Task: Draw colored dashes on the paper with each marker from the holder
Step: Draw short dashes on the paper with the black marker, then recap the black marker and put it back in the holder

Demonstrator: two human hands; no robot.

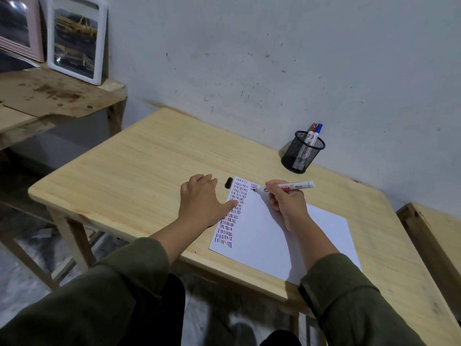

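right hand [287,203]: gripping marker [284,187], tip on paper [279,236]
left hand [202,198]: open, flat, thumb on paper's edge
cap [228,182]: on bench [129,171]
holder [302,152]: two markers inside

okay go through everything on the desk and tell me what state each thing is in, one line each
Right hand: gripping the uncapped marker, tip on the paper.
Left hand: flat, fingers spread, pinning the paper's left edge.
Paper: flat on the table, one full column of red, blue and black dashes, a second just begun.
Black cap: off, lying by the paper's top corner.
Mesh holder: upright, holding a red marker and a blue marker, both capped.
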